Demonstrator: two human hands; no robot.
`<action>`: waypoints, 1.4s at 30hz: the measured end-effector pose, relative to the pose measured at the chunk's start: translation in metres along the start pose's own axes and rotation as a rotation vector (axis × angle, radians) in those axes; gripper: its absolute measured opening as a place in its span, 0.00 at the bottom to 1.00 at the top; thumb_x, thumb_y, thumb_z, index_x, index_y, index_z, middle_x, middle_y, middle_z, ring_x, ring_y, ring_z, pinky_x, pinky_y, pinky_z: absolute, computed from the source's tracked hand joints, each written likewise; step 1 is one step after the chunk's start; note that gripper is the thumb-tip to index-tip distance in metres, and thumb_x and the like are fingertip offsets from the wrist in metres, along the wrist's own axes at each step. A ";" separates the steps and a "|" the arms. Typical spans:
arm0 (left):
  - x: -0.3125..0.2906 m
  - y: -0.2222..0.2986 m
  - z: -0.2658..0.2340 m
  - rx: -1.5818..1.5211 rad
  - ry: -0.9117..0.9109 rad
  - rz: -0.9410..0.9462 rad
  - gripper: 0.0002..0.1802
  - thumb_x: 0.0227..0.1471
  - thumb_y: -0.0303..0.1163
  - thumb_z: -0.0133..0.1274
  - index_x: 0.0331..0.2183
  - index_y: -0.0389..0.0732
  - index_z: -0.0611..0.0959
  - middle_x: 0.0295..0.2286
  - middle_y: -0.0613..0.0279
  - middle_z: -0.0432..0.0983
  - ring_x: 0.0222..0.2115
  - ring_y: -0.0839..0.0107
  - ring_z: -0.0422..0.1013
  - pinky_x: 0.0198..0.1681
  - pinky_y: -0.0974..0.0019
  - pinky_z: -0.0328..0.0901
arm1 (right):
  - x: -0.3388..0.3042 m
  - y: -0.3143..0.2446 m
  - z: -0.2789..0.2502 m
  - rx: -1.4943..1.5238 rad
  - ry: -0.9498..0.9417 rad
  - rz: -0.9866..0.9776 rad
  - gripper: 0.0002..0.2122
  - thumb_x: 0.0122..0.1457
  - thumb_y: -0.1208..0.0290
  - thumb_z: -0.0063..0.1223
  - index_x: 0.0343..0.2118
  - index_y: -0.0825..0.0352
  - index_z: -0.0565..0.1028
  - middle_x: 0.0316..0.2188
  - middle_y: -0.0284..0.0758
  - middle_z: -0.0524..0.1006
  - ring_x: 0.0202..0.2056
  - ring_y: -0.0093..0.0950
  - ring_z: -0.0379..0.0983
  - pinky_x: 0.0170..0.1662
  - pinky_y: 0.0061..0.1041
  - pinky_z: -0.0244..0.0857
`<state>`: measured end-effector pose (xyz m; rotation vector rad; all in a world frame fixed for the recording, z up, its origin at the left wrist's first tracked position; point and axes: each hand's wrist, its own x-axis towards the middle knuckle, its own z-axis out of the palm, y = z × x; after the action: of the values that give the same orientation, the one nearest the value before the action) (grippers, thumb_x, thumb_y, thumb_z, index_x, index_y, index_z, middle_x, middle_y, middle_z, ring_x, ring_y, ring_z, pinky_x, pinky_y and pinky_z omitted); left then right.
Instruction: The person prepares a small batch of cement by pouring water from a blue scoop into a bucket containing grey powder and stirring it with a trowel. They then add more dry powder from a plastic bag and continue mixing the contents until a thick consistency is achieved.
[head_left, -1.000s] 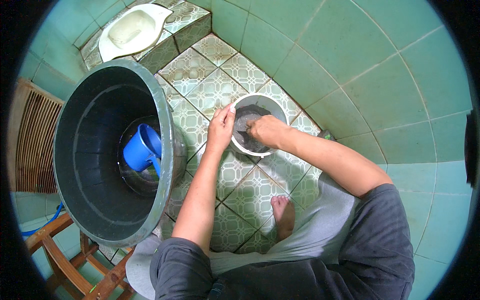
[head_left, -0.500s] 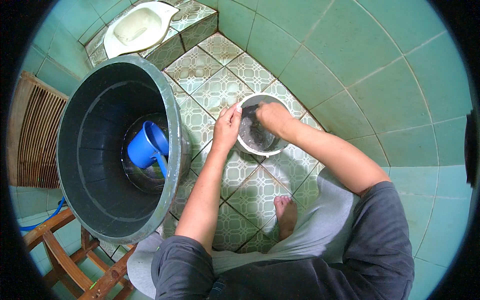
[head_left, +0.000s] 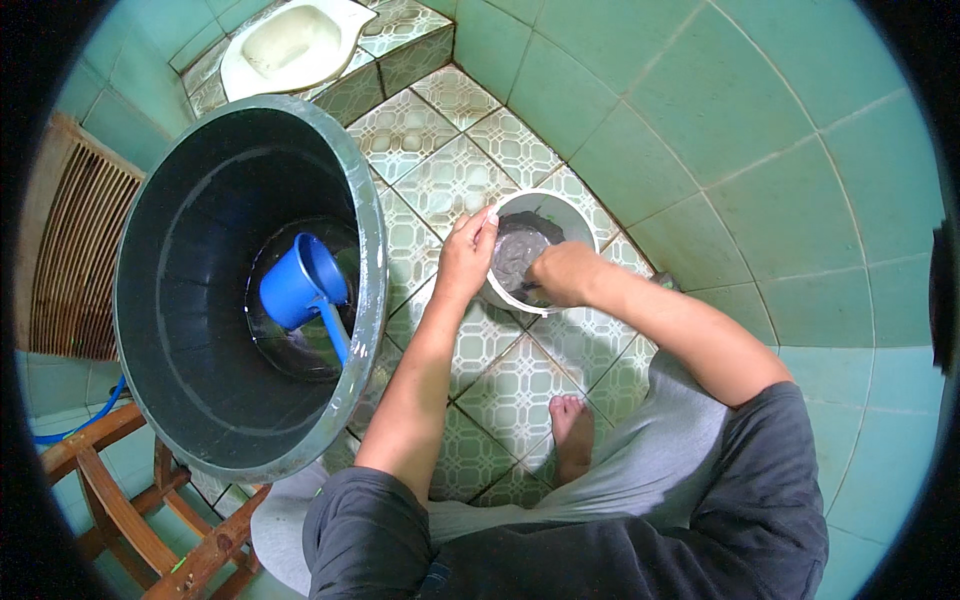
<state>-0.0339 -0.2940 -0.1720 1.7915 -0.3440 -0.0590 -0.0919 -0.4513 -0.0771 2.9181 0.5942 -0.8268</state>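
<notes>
A small white bucket (head_left: 575, 213) stands on the patterned floor tiles near the green wall, with grey wet mix (head_left: 518, 250) inside. My left hand (head_left: 466, 254) grips the bucket's left rim. My right hand (head_left: 562, 274) is down inside the bucket at its near side, fingers closed in the grey mix; whether it holds a tool is hidden. My bare foot (head_left: 570, 428) rests on the tiles below the bucket.
A large dark barrel (head_left: 180, 300) stands at left with a blue dipper (head_left: 300, 285) floating in its water. A white squat toilet (head_left: 290, 45) sits on a raised step at the top. A wooden stool (head_left: 120, 500) is at lower left, a slatted panel (head_left: 65, 260) at far left.
My right hand has swept from the bucket's far side toward its near rim, inside the grey mix. My left hand has stayed on the rim. The view shifted slightly.
</notes>
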 end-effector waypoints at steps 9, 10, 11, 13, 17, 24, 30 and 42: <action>0.000 0.000 0.001 0.017 0.002 0.007 0.18 0.59 0.39 0.48 0.46 0.40 0.80 0.28 0.54 0.72 0.27 0.64 0.69 0.35 0.65 0.65 | 0.013 -0.004 0.012 0.071 0.146 0.142 0.09 0.49 0.73 0.49 0.29 0.68 0.81 0.30 0.47 0.80 0.35 0.42 0.79 0.40 0.37 0.73; 0.000 -0.001 0.001 0.019 0.009 0.017 0.18 0.59 0.39 0.48 0.46 0.40 0.80 0.28 0.54 0.72 0.28 0.64 0.69 0.35 0.65 0.65 | 0.014 -0.002 0.013 0.098 0.158 0.163 0.09 0.49 0.74 0.49 0.28 0.68 0.81 0.30 0.47 0.80 0.35 0.42 0.79 0.40 0.37 0.73; 0.000 -0.002 0.002 0.018 0.005 0.017 0.18 0.59 0.39 0.48 0.46 0.40 0.80 0.28 0.54 0.72 0.28 0.64 0.69 0.35 0.65 0.65 | 0.014 0.001 0.014 0.100 0.158 0.165 0.09 0.49 0.74 0.49 0.28 0.68 0.81 0.30 0.47 0.80 0.35 0.42 0.79 0.40 0.37 0.73; 0.001 -0.002 0.003 -0.013 0.010 0.009 0.18 0.59 0.39 0.49 0.46 0.39 0.80 0.29 0.54 0.72 0.28 0.64 0.70 0.34 0.65 0.65 | 0.015 0.007 0.017 0.090 0.211 0.208 0.09 0.49 0.73 0.49 0.28 0.68 0.81 0.30 0.47 0.80 0.34 0.42 0.79 0.39 0.37 0.73; 0.001 -0.003 0.002 -0.013 0.002 -0.002 0.18 0.59 0.39 0.49 0.46 0.39 0.80 0.29 0.55 0.72 0.28 0.65 0.70 0.35 0.66 0.65 | 0.022 0.021 0.014 0.101 0.387 0.251 0.12 0.53 0.64 0.54 0.24 0.69 0.80 0.24 0.47 0.79 0.30 0.45 0.77 0.36 0.39 0.72; -0.001 -0.003 0.002 -0.017 0.011 0.018 0.18 0.59 0.39 0.49 0.46 0.38 0.80 0.29 0.55 0.72 0.27 0.66 0.69 0.34 0.66 0.65 | 0.011 0.028 -0.005 -0.059 0.287 0.304 0.07 0.49 0.73 0.51 0.22 0.67 0.79 0.24 0.48 0.78 0.29 0.44 0.78 0.34 0.38 0.72; 0.001 -0.005 0.003 -0.020 0.010 0.036 0.18 0.59 0.39 0.49 0.46 0.38 0.80 0.28 0.55 0.71 0.26 0.66 0.68 0.33 0.66 0.65 | 0.020 0.018 0.025 -0.059 0.318 -0.022 0.06 0.48 0.73 0.51 0.22 0.64 0.80 0.26 0.43 0.80 0.30 0.40 0.79 0.35 0.36 0.72; -0.003 -0.002 0.006 0.002 0.001 0.026 0.19 0.60 0.41 0.49 0.46 0.39 0.79 0.28 0.56 0.70 0.27 0.66 0.68 0.34 0.66 0.65 | 0.022 0.025 0.017 -0.024 0.303 0.180 0.08 0.51 0.75 0.48 0.28 0.68 0.81 0.31 0.46 0.79 0.34 0.42 0.79 0.37 0.37 0.73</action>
<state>-0.0371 -0.2983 -0.1760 1.7887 -0.3666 -0.0392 -0.0736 -0.4689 -0.1041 3.0384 0.3439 -0.3589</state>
